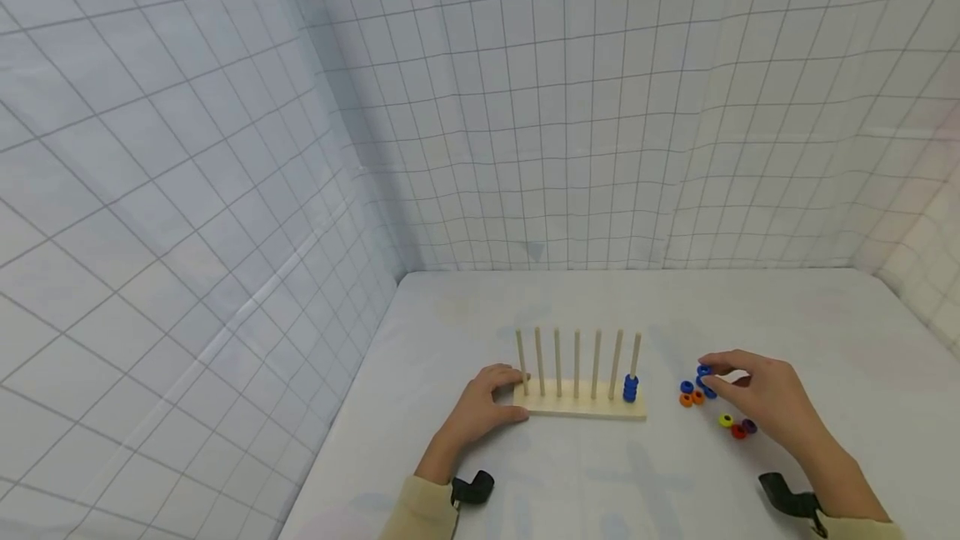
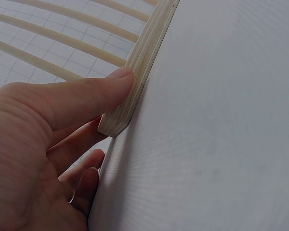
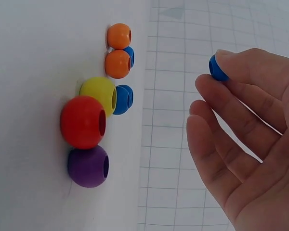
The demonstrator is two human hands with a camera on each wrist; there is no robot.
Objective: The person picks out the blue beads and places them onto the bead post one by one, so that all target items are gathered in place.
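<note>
A wooden peg stand [image 1: 588,412] with a row of several upright rods sits on the white table. Blue beads [image 1: 630,389] are stacked low on its rightmost rod; the other rods are bare. My left hand [image 1: 478,407] grips the stand's left end, the thumb [image 2: 118,86] on the front edge and fingers reaching behind. To the right of the stand, my right hand [image 1: 776,394] pinches one blue bead [image 3: 216,69] between thumb and fingertip, raised off the table. Under and beside that hand lie loose blue beads [image 1: 687,387] and two orange beads [image 3: 118,64].
Nearer me on the right lie a yellow bead [image 1: 725,420], a red bead [image 1: 738,432] and a purple bead [image 3: 88,166], close together. The white table [image 1: 570,482] is bounded at the back and sides by hanging grid-patterned cloth [image 1: 555,148].
</note>
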